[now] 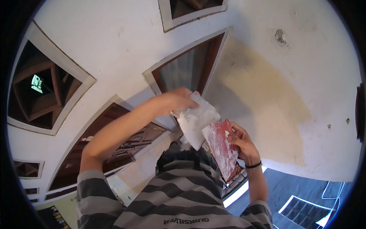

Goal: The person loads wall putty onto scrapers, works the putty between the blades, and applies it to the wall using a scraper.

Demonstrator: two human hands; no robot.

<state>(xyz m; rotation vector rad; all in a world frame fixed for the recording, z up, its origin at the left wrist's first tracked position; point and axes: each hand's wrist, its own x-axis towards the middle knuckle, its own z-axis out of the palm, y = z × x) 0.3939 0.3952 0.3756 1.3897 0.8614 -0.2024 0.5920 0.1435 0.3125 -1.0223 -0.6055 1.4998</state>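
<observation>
My left hand (176,101) is closed on the upper edge of a flat putty spreader (198,121), whose face is mostly covered in white putty. A bit of red shows at its top edge. In my right hand (245,144), fingers and thumb pinch a red plastic putty spreader (222,147), smeared with white putty and tilted downward. The two spreaders are side by side in front of my body, their near edges very close; I cannot tell whether they touch.
Ahead to the right stands a white wall (274,95) with a yellowish patch and a chipped hole (280,37). A framed window (187,63) is in front, and a carved brown door (118,139) to the left. Blue-grey floor (278,191) with a dark grid panel (305,212) lies lower right.
</observation>
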